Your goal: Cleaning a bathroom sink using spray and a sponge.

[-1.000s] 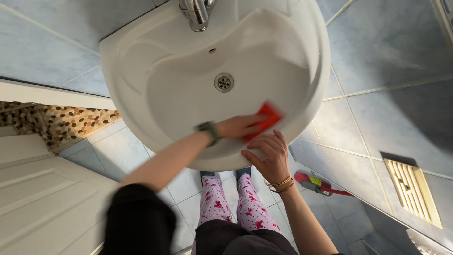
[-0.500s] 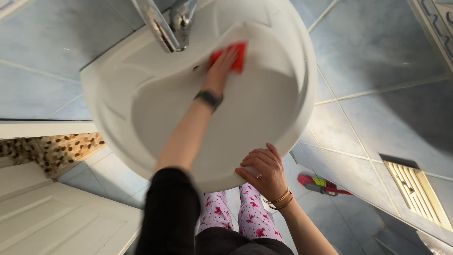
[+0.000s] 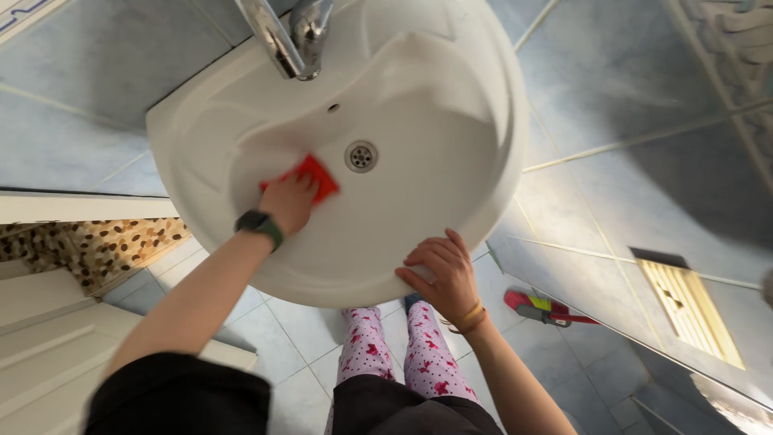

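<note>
A white washbasin (image 3: 483, 105) fills the top of the view, with a metal drain (image 3: 361, 156) in its bowl and a chrome tap (image 3: 291, 31) at the back. My left hand (image 3: 288, 201) presses a red sponge (image 3: 312, 176) against the bowl's left inner side, just left of the drain. A dark watch sits on that wrist. My right hand (image 3: 439, 275) rests flat on the basin's front rim, fingers spread, with bangles on the wrist and a ring on one finger.
Pale blue tiles cover the floor and wall. A red brush (image 3: 538, 308) lies on the floor to the right. A slatted floor vent (image 3: 688, 306) is further right. A white door (image 3: 48, 338) and a pebble-patterned strip (image 3: 97, 242) lie at left.
My left hand has swept the sponge from the bowl's front right to the back near the tap, then down to the left of the drain. My right hand stays on the rim.
</note>
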